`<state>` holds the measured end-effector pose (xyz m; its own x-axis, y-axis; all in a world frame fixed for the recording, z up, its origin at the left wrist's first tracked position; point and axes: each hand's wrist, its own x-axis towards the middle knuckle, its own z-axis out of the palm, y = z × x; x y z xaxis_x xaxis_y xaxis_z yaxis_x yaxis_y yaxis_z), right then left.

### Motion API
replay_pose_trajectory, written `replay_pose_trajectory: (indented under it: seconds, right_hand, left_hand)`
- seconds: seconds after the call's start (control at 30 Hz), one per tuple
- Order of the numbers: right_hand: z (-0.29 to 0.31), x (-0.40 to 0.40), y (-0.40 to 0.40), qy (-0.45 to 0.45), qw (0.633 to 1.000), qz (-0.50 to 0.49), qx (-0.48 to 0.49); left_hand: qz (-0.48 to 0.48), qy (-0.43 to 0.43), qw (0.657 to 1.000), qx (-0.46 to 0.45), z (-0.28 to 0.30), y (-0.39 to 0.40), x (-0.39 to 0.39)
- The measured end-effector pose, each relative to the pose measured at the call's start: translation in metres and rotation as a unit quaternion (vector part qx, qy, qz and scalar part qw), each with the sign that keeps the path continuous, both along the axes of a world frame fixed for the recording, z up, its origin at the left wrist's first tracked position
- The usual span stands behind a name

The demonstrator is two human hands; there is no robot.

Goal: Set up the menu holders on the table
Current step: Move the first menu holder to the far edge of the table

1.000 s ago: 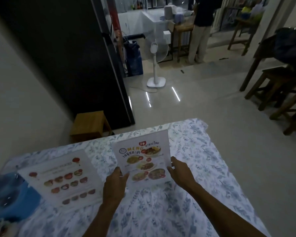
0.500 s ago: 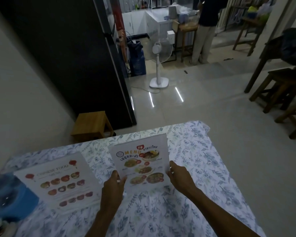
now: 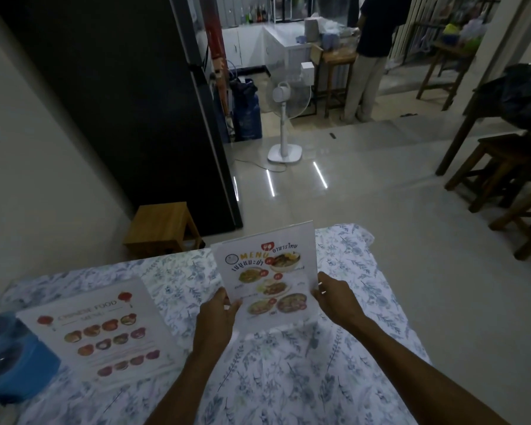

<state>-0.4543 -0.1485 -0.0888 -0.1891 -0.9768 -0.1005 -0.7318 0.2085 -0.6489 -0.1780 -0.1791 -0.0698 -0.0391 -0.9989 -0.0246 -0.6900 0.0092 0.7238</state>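
Chinese-food menu (image 3: 98, 329) beside held menu holder (image 3: 265, 274)

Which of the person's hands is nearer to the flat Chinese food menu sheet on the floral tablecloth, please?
Left. The left hand grips the upright Thai menu holder on the side facing the flat Chinese food menu sheet; the right hand holds the holder's far edge.

Setting was judged a small eatery, dimly lit. Two printed food menus (image 3: 265, 279) (image 3: 100, 329) were seen on a cloth-covered table (image 3: 350, 302). Wooden stools (image 3: 500, 167) stood on a tiled floor, a pedestal fan (image 3: 285, 124) beyond. A counter (image 3: 288, 44) with bottles (image 3: 253, 12) was seen at the back.
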Motion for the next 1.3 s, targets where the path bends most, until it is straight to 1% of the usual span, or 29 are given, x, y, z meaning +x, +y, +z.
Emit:
replay_pose_trajectory:
  seconds: [0.3,0.43,0.57,0.7,0.83,1.03,1.13,1.3]
  right_hand:
    - [0.003,-0.048,0.002,-0.001,0.998,-0.062,0.006]
    - [0.005,-0.077,-0.004,0.019,0.996,-0.091,0.0]
    - [0.004,-0.113,-0.023,0.042,0.993,-0.108,0.001]
    - [-0.003,-0.149,-0.059,0.047,0.991,-0.122,0.0]
    - [-0.012,-0.181,-0.103,0.075,0.99,-0.116,-0.003]
    - [-0.018,-0.205,-0.16,0.069,0.992,-0.104,-0.014]
    - [-0.023,-0.211,-0.179,0.078,0.993,-0.086,-0.012]
    - [-0.031,-0.221,-0.194,0.072,0.994,-0.079,-0.005]
  left_hand:
    - [-0.049,0.005,0.999,0.003,0.006,-0.028,-0.054]
    - [-0.073,-0.001,0.997,0.003,0.005,-0.055,-0.088]
    - [-0.094,0.001,0.996,-0.002,0.002,-0.088,-0.13]
    - [-0.086,-0.007,0.996,0.002,-0.009,-0.126,-0.17]
    - [-0.076,-0.013,0.997,-0.007,-0.02,-0.159,-0.198]
    - [-0.044,-0.04,0.998,-0.011,-0.025,-0.203,-0.22]
    - [-0.048,-0.042,0.998,-0.008,-0.033,-0.218,-0.221]
    - [-0.058,-0.039,0.997,-0.033,-0.038,-0.229,-0.229]
